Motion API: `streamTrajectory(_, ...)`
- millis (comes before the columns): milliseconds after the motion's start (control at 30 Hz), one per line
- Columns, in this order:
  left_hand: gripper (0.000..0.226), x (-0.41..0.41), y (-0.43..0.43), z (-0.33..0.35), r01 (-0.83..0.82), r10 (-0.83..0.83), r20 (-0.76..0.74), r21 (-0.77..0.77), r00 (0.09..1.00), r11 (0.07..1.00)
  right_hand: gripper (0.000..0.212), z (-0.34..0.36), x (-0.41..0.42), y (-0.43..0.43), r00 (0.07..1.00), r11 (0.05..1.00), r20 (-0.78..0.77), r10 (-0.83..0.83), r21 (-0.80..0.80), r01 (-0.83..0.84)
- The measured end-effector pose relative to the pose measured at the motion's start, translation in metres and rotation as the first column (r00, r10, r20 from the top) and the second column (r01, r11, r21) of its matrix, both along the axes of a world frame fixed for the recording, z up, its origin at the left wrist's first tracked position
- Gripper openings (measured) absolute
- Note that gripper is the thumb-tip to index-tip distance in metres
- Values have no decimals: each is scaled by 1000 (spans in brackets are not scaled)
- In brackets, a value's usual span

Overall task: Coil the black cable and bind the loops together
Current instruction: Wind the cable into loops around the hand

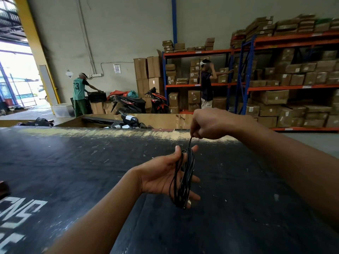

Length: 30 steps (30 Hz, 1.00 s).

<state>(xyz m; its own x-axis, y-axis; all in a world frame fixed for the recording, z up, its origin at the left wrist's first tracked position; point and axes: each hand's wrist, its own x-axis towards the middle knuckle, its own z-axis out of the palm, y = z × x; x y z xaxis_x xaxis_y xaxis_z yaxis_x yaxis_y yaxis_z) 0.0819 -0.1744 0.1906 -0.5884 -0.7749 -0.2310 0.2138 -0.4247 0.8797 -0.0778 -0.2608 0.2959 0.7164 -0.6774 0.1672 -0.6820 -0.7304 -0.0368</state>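
Note:
The black cable (184,177) hangs in several long loops around my left hand (165,175), which is held palm up with fingers spread above the black table (73,171). The loops run from the thumb tip down past the lower fingers. A single strand rises from the top of the coil to my right hand (207,124), which is closed in a fist pinching that strand, just above and right of the coil.
A large open cardboard box (165,121) with black wrapped parcels stands behind the table's far edge. Two people work farther back, near motorbikes (132,103) and orange-blue shelving (275,87) stacked with cartons. White lettering marks the table's near left.

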Motion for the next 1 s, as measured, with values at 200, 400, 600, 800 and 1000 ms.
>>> streamTrajectory(200, 50, 5, -7, 4, -97, 96, -35, -17, 995, 995, 9, -3, 7, 31, 992, 958, 122, 3, -285, 33)
streamTrajectory(400, 74, 8, -12, 7, -149, 148, -31, -53, 989, 987, 15, -28, 9, 51, 950, 912, 304, 66, -405, 66)
streamTrajectory(600, 72, 9, -15, 9, -156, 146, -85, -120, 986, 981, 24, -54, 8, 59, 844, 936, 522, 123, -342, 76)
streamTrajectory(800, 69, 6, -18, 8, -225, 207, -129, -140, 970, 964, 17, -67, 5, 63, 763, 959, 638, 103, -266, 93)
streamTrajectory(1000, 69, 1, -30, 0, -234, 216, -129, -140, 968, 962, 16, -76, 8, 61, 727, 972, 685, 47, -198, 124)
